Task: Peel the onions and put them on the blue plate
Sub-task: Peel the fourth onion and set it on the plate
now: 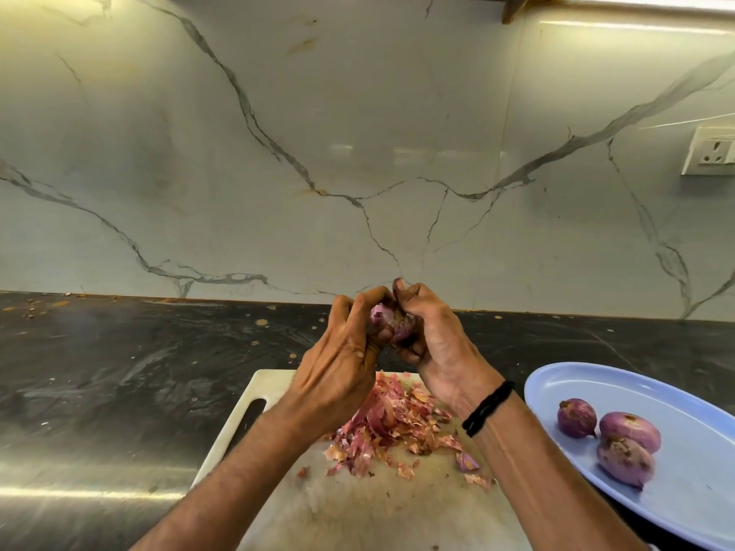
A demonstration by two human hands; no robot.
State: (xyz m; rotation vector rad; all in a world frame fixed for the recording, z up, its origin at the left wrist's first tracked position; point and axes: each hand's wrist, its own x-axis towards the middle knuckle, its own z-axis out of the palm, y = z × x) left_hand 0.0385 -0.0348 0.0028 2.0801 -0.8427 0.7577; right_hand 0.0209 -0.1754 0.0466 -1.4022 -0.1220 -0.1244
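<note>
Head view: the left hand (342,351) and right hand (435,340) both curl round one small onion (393,323), held above the board (358,511) by the front edge of the worktop (119,371). It is likely light, firm and slick. Its papery skin, seemingly half off, should tear easily, so it is best pinched at the tip.

Onion peel pile (397,427) filling middle of cutting board (358,511). Three onions (630,431) bunching on blue plate (696,479), room showing around them. Dark counter (119,371) lying open at left.
</note>
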